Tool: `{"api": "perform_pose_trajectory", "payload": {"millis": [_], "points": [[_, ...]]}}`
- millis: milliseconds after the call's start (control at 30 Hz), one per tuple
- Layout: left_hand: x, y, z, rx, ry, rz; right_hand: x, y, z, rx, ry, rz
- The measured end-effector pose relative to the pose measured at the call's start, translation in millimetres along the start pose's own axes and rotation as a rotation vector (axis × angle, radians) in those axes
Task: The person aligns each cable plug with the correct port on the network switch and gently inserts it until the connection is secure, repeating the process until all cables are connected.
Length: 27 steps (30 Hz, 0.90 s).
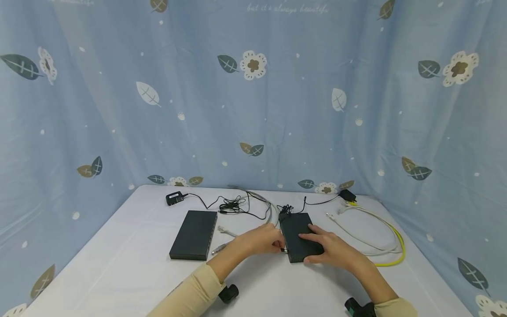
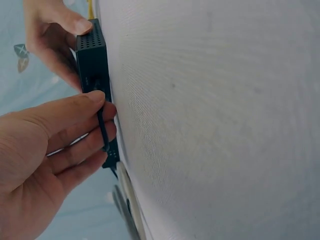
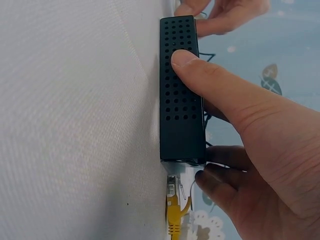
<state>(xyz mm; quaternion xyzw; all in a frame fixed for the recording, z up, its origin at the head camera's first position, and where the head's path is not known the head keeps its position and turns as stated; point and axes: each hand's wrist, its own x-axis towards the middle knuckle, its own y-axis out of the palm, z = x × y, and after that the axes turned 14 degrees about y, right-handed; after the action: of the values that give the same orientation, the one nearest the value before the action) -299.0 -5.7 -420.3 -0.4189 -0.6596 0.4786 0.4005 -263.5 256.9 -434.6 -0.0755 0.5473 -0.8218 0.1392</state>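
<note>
A flat black network box (image 1: 295,233) with a row of vent holes on its near side lies on the white table. My left hand (image 1: 261,240) is at the box's left side and pinches the plug end of a thin black power cable (image 2: 103,127) between thumb and fingers, against the port side. How deep the plug sits is hidden by the fingertips. My right hand (image 1: 332,248) holds the box steady, thumb on the vented side (image 3: 182,105) and the other fingers over its top. A second black box (image 1: 194,235) lies to the left.
Behind lie a left power adapter (image 1: 174,198), its bundled black cord (image 1: 233,205) and a right power adapter (image 1: 347,195). Grey network cables (image 1: 271,207) run behind my left hand. White and yellow cables (image 1: 402,246) coil at the right. A patterned blue curtain (image 1: 253,110) backs the table.
</note>
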Motion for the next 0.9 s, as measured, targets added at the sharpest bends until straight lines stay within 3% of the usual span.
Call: {"api": "perform_pose_trajectory", "payload": {"millis": [267, 600, 900], "points": [[-0.4, 1.8, 0.4, -0.037, -0.019, -0.004, 0.4, 1.9, -2.5, -0.007, 0.009, -0.002], [-0.8, 2.0, -1.0, -0.050, 0.007, -0.022, 0.3, 1.6, -2.3, -0.008, 0.013, -0.004], [0.6, -0.5, -7.6, -0.010, 0.000, -0.023, -0.5, 2.3, -0.8, 0.000, 0.014, -0.005]]}}
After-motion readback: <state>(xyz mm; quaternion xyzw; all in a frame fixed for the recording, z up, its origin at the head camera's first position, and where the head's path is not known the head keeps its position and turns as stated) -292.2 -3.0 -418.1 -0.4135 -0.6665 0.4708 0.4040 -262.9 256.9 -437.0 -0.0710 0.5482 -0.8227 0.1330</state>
